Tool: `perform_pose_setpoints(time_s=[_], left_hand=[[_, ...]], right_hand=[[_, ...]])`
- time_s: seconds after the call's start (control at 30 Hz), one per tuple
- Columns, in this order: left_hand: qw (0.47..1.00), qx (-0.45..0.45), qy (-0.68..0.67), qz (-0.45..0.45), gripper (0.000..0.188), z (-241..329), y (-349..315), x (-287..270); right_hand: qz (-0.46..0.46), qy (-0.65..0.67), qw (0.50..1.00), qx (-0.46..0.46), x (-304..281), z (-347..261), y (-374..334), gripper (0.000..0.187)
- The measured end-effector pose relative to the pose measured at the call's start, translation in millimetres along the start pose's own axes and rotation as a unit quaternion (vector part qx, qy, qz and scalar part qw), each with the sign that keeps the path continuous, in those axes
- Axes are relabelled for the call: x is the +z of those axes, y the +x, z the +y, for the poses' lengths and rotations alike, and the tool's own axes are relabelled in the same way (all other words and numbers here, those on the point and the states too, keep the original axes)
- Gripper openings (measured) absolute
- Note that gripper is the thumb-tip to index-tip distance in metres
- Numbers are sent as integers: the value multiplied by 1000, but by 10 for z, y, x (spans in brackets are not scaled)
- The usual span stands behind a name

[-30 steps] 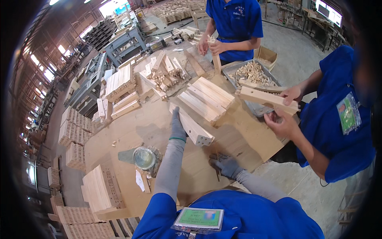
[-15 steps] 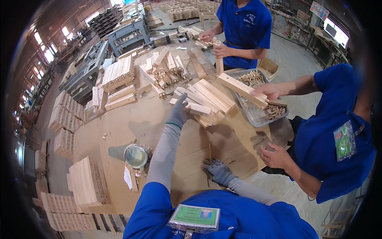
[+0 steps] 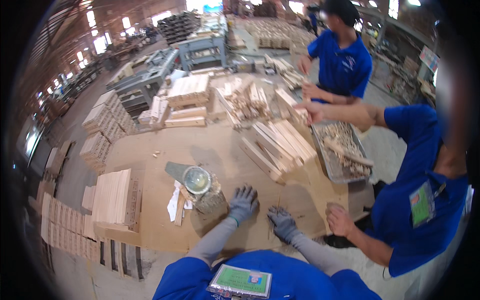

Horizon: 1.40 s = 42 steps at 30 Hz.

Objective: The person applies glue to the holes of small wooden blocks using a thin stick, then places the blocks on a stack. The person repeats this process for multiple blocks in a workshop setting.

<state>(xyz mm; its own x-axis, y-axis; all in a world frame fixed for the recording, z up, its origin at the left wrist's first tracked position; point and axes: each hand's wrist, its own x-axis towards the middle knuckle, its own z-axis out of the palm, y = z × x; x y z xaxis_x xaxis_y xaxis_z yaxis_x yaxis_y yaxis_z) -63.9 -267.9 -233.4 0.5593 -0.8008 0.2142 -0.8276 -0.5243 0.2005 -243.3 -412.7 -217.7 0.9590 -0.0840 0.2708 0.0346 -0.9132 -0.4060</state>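
My left hand (image 3: 243,204), in a grey glove, rests open over the brown sheet (image 3: 220,150) covering the table, fingers spread and nothing in them. Close beside it, my gloved right hand (image 3: 283,223) has its fingers bent round a thin stick (image 3: 279,201); the stick's lower part is hard to make out. Ahead of both hands lies a loose stack of pale wooden bars (image 3: 287,142), with one bar (image 3: 261,159) slanting along its left side. A round container (image 3: 197,180) of pale liquid stands to the left of my left hand.
A co-worker's hand (image 3: 315,111) at the right holds a wooden bar above a metal tray (image 3: 334,175) of dowels. Another person (image 3: 345,62) stands at the far side. More bars (image 3: 187,90) are piled at the back, and a neat stack (image 3: 112,197) sits at left.
My left hand has let go of a wooden bar at the stack and drawn back toward my right hand. The co-worker's bar has moved farther away. The whole view has shifted.
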Motion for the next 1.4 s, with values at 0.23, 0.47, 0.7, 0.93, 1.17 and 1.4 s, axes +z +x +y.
perform_pose_setpoints(time_s=[0.23, 0.47, 0.7, 0.93, 1.17, 1.4], left_hand=[[1000, -7, 15, 14, 57, 73, -597, -89], [996, 74, -3, -44, 53, 85, -1333, -603], [992, 90, -28, 78, 53, -402, -2387, -833], [993, -106, -3, 54, 61, -1166, -3018, -1298], [998, -41, 47, 32, 64, -2039, -3388, -1291], [998, 14, 63, 17, 66, -2308, -3263, -1462]], right_hand=[[6, -85, 996, 16, 259, -166, -4, 37], [-4, -109, 994, -18, 510, -668, 3, 48], [-23, -55, 998, -5, 540, -876, 51, 44], [-10, -72, 996, 43, 552, -1013, 83, 43], [30, -148, 986, 69, 902, -1395, 205, 46], [63, -60, 990, 108, 965, -1402, 216, 48]])
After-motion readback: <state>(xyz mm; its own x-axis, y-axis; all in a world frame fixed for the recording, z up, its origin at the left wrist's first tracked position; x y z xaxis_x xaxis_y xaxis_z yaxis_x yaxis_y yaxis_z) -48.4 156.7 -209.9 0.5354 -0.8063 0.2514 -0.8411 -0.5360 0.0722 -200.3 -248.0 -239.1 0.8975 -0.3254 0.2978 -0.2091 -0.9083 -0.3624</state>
